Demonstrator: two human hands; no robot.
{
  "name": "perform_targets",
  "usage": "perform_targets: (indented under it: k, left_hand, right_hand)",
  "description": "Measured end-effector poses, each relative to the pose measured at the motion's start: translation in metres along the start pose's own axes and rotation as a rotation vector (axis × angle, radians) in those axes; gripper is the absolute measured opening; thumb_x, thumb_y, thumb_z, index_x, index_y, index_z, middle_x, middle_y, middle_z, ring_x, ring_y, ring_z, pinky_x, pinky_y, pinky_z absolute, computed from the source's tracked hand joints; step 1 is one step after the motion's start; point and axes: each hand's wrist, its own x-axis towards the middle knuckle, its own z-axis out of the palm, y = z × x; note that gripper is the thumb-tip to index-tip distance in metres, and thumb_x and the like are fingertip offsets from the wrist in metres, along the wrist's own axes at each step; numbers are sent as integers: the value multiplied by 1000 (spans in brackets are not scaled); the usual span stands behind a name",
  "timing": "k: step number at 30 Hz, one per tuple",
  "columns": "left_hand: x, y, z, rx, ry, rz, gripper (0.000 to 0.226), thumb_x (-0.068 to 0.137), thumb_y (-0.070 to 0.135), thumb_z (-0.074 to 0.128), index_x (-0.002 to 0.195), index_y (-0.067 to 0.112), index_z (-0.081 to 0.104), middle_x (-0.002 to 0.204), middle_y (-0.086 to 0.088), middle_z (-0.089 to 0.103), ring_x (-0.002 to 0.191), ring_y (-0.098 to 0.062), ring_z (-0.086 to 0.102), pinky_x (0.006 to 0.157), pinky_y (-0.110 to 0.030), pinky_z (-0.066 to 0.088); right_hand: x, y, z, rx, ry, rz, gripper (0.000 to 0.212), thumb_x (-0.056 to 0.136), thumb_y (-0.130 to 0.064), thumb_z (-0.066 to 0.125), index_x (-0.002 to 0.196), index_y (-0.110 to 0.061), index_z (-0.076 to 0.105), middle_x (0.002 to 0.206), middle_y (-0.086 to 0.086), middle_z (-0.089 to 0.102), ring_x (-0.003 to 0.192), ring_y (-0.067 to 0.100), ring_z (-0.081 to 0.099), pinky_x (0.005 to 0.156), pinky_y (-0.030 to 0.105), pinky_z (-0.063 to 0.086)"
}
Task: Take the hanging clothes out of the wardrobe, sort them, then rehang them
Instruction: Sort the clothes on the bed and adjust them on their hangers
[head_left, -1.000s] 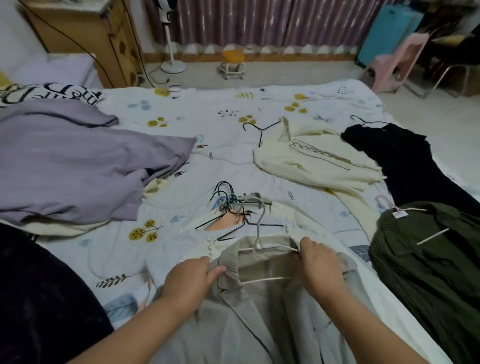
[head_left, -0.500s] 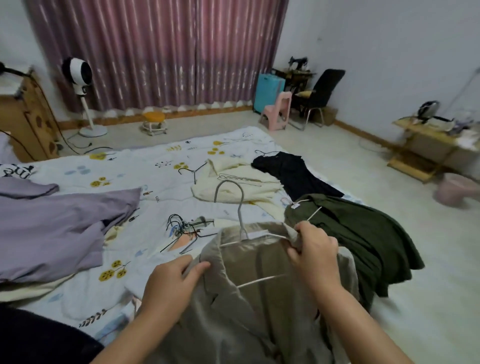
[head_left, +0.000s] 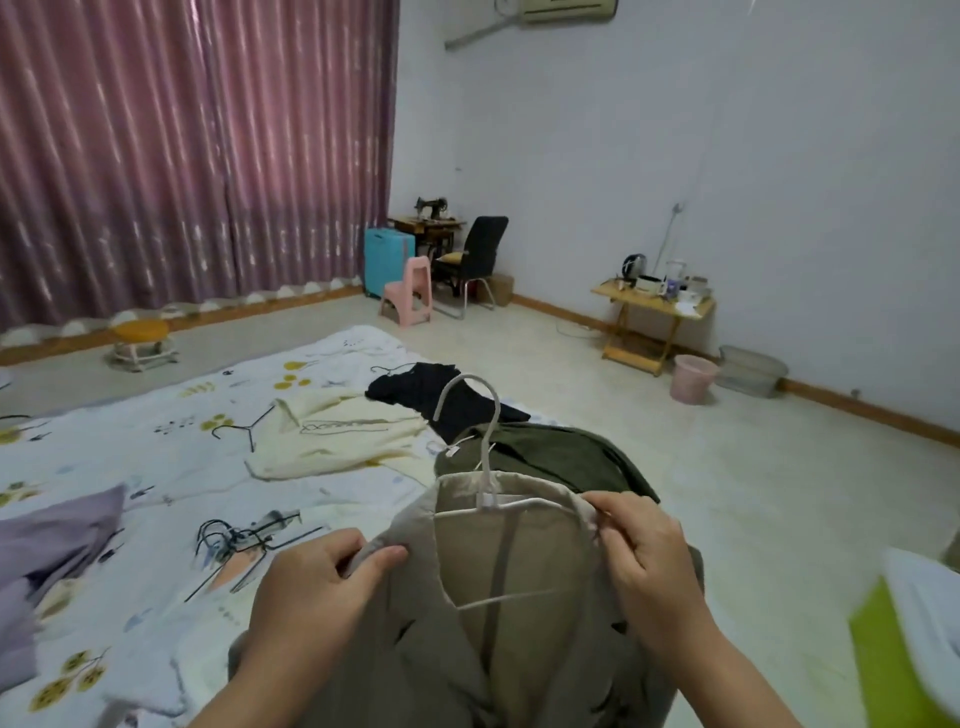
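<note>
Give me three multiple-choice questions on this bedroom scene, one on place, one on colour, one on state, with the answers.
1. Where does the black garment lie?
A. on the bed's far corner
B. on the chair
C. on the floor by the bucket

2. What colour is the suitcase?
A. red
B. turquoise
C. black

3. What state is the beige jacket in?
A. folded flat
B. on a white hanger, held at both shoulders
C. hung in the wardrobe

Answers: 1 A, it rests beyond the cream top. 2 B, turquoise beside the pink stool. 3 B, left hand and right hand hold it.
</note>
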Motion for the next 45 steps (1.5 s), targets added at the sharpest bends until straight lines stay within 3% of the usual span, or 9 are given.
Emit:
perform_targets:
  k: [4, 7, 16, 23, 28, 31, 37, 40, 45]
  left_hand:
    - [-10, 36, 14, -3, -33, 29, 41, 73, 29, 75, 49, 20, 44, 41, 4, 38, 48, -16, 38, 52, -30, 24]
    - [-14, 63, 36, -2, -82, 38, 37, 72, 29, 76, 48, 24, 49, 38, 5, 40, 44, -10, 37, 50, -29, 24]
    - [-33, 143, 126, -56, -114, -16, 40, 65, 23, 82, 41, 17, 50, 38, 4, 42, 48, -13, 40, 53, -28, 30]
    - [-32, 173, 196, -145, -118, -80, 39, 64, 18, 83, 41, 14, 52, 38, 0, 42, 42, -9, 38, 55, -27, 30]
    - [-9, 188, 235, -148, -168, -30, 42, 66, 23, 81, 38, 22, 49, 38, 2, 44, 44, -9, 39, 52, -26, 29]
    - [16, 192, 259, -176, -186, -9, 36, 67, 26, 79, 45, 18, 52, 39, 4, 43, 43, -6, 39, 51, -25, 28]
    - [83, 191, 306, -183, -229, 55, 31, 68, 27, 79, 52, 17, 55, 41, 4, 44, 47, -5, 42, 45, -17, 26]
    - [114, 192, 327, -162, -257, 73, 30, 68, 28, 79, 53, 16, 55, 41, 6, 43, 49, -4, 44, 46, -17, 30]
    - [156, 194, 364, -156, -311, 105, 29, 69, 27, 79, 55, 17, 56, 42, 6, 45, 49, -4, 45, 46, -17, 28]
  right_hand:
    - [-14, 17, -38, -28, 46, -22, 23, 79, -30, 45, 96, -38, 58, 81, -17, 62, 79, 8, 56, 70, 42, 47]
    - [-23, 41, -61, -44, 101, -10, 25, 71, -23, 56, 92, -38, 54, 78, -17, 61, 75, 12, 57, 67, 44, 48]
    - [-19, 121, -138, -113, 297, -45, 15, 69, -34, 45, 84, -35, 50, 70, -25, 50, 70, 4, 47, 58, 39, 47]
    - [2, 178, -172, -214, 381, -27, 14, 68, -32, 45, 82, -33, 48, 68, -18, 53, 73, 4, 42, 68, 16, 31]
    - [33, 211, -183, -223, 451, -47, 13, 69, -25, 45, 77, -28, 54, 67, -4, 57, 70, 12, 43, 61, 25, 29]
    - [58, 232, -181, -257, 488, -14, 20, 69, -22, 45, 71, -15, 63, 68, 2, 60, 67, 23, 50, 65, 30, 30]
    - [113, 273, -165, -262, 483, 130, 14, 64, -6, 55, 72, -14, 64, 72, 1, 60, 76, 17, 47, 80, 45, 43]
    - [139, 293, -160, -307, 476, 142, 14, 64, -6, 55, 73, -13, 64, 72, 0, 60, 72, 29, 56, 77, 38, 39]
    - [176, 331, -155, -362, 478, 150, 13, 61, -6, 57, 71, -12, 64, 70, 4, 63, 67, 32, 58, 66, 31, 31]
